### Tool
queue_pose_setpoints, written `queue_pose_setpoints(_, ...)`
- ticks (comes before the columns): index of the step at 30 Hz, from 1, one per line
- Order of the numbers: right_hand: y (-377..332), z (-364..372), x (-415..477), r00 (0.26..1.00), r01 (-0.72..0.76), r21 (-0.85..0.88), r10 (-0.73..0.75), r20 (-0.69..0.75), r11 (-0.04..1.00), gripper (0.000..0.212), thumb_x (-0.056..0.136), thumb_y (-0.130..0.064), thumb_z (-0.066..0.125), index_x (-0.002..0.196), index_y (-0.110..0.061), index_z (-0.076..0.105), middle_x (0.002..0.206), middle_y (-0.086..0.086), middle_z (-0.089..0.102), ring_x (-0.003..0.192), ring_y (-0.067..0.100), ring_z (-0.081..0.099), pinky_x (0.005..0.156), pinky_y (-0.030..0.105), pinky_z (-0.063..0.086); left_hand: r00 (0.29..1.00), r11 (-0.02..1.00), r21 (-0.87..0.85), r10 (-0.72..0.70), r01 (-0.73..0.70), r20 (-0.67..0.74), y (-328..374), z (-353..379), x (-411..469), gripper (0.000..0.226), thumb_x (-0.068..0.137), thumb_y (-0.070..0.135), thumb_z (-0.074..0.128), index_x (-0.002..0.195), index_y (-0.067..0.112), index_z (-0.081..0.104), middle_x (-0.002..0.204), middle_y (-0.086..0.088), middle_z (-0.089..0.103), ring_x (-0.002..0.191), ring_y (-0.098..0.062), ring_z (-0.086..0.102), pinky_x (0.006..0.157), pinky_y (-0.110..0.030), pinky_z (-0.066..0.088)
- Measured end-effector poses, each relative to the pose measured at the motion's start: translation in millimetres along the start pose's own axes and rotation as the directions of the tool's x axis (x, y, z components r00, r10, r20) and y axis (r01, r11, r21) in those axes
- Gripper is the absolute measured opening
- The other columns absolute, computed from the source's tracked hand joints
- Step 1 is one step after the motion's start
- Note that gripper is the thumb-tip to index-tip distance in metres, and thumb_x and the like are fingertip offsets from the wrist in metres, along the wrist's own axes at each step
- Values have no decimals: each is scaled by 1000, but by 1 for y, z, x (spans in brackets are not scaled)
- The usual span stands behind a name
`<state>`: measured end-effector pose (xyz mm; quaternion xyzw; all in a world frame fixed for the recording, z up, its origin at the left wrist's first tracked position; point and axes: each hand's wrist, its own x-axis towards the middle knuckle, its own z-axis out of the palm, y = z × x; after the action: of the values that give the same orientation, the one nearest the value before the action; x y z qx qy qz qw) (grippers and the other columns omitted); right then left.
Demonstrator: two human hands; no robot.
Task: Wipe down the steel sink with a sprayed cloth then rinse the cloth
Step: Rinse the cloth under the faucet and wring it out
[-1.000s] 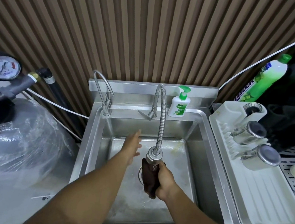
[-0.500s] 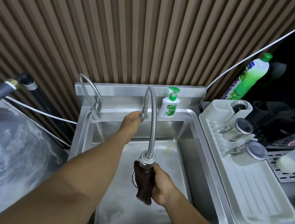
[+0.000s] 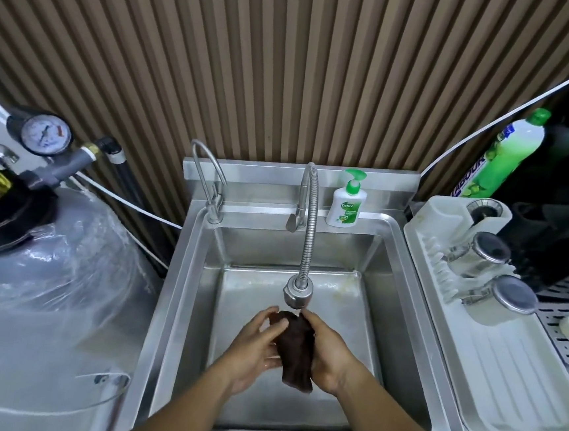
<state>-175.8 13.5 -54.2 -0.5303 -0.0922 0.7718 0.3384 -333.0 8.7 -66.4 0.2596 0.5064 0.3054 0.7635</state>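
Observation:
A dark brown cloth (image 3: 295,350) hangs bunched between both my hands over the steel sink (image 3: 188,275), just under the spray head of the flexible tap (image 3: 298,294). My left hand (image 3: 256,347) grips the cloth from the left, thumb on its top. My right hand (image 3: 327,353) grips it from the right. The tap's lever (image 3: 293,221) sits at the back ledge. Whether water is running I cannot tell.
A second small gooseneck tap (image 3: 210,181) stands at the sink's back left. A soap pump bottle (image 3: 346,203) is on the ledge. A white drying rack (image 3: 492,336) with steel cups lies right, a green detergent bottle (image 3: 505,152) behind it. A plastic-wrapped tank (image 3: 48,263) with gauge stands left.
My left hand left the tap lever at the back and came down onto the cloth. The cloth now hangs slightly lower under the spray head, held by both hands.

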Motion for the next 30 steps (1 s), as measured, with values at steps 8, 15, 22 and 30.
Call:
queue_pose_setpoints(8, 3, -1, -14, 959, 206, -314, -256, -125, 927, 20, 99, -21, 54, 119, -25, 51, 112, 20, 67, 99, 38, 69, 85, 55, 59, 932, 831, 482, 354, -276, -76, 2, 7, -26, 20, 96, 14, 65, 108, 27, 74, 105, 6, 74, 103, -15, 68, 84, -21, 53)
queue_pose_setpoints(15, 3, -11, -21, 907, 307, -536, -412, -85, 787, 22, 101, -12, 50, 95, -14, 72, 93, 5, 72, 88, 21, 66, 75, 26, 52, 966, 223, 952, 195, -212, 170, 10, 20, -39, 54, 67, 31, 88, 113, 30, 59, 101, 12, 56, 100, -14, 61, 74, -23, 43)
queue_pose_setpoints(22, -10, -11, -40, 972, 231, -712, -195, 134, 663, 16, 80, -20, 63, 86, -6, 66, 76, 7, 63, 65, 18, 57, 56, 27, 46, 880, -215, 962, 407, -167, 244, 1, 13, -36, 22, 91, 35, 66, 99, 14, 65, 124, 0, 44, 110, -24, 50, 80, -36, 46)
queue_pose_setpoints(30, -45, -27, -55, 960, 273, -905, -27, 279, 327, 27, 75, -52, 76, 85, -27, 73, 95, -5, 67, 92, 11, 59, 83, 27, 43, 784, -279, 865, 371, -417, 497, 12, 10, -46, 28, 87, 21, 58, 113, 28, 49, 100, -8, 71, 89, -35, 65, 71, -35, 45)
